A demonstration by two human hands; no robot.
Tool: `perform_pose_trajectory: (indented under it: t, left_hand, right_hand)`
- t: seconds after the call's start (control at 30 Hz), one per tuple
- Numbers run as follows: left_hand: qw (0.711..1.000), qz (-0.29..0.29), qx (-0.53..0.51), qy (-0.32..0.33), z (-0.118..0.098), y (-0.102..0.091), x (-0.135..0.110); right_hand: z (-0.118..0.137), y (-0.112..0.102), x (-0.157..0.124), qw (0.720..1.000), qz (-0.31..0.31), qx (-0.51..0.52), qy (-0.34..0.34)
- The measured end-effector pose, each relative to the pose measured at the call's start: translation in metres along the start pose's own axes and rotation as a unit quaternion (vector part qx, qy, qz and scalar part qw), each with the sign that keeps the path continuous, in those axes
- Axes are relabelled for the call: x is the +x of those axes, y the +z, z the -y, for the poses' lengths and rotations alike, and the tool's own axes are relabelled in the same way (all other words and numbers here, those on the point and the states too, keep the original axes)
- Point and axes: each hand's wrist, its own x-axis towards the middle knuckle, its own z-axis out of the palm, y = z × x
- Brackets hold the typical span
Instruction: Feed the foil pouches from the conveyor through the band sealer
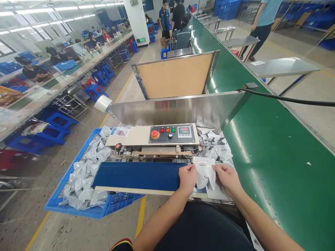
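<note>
A white plastic pouch (205, 174) with small dark print is stretched between my two hands at the right end of the sealing machine (128, 136). My left hand (187, 178) pinches its left upper edge, above the blue conveyor belt (138, 175). On the other side, my right hand (228, 178) pinches the right upper edge. The pouch's top edge lies close to the sealer's feed slot; whether it has entered the slot is unclear. Behind my right hand lies a heap of similar pouches (223, 150).
A blue basket (101, 213) full of pouches stands at the belt's left end. The control panel (171, 134) has a red stop button. A long green conveyor (261, 167) runs along my right, with a black cable (290, 99) across it. Several people work farther off.
</note>
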Motion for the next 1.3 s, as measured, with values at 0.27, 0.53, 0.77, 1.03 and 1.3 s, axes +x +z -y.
perform_pose_trajectory:
  t: [0.27, 0.53, 0.77, 1.03, 1.3]
  left_hand:
    - [0.995, -0.076, -0.050, -0.045, -0.007, -0.032, 0.019]
    - [0.964, -0.234, 0.012, 0.127, -0.012, -0.132, -0.024]
    - [0.948, -0.058, 0.092, 0.300, -0.039, -0.076, -0.054]
    - [0.975, 0.079, 0.007, 0.210, -0.020, 0.020, -0.020]
    - [0.968, 0.163, 0.014, 0.191, -0.002, 0.019, -0.012]
  right_hand:
    - [0.011, 0.021, 0.029, 0.992, 0.073, -0.096, -0.025]
    - [0.030, 0.012, 0.118, 0.877, 0.054, -0.330, -0.346]
    - [0.061, -0.027, 0.056, 0.894, 0.032, -0.245, -0.372]
    - [0.067, -0.052, -0.018, 0.898, 0.096, -0.248, -0.350]
    - [0.052, -0.063, -0.034, 0.939, 0.133, -0.170, -0.269]
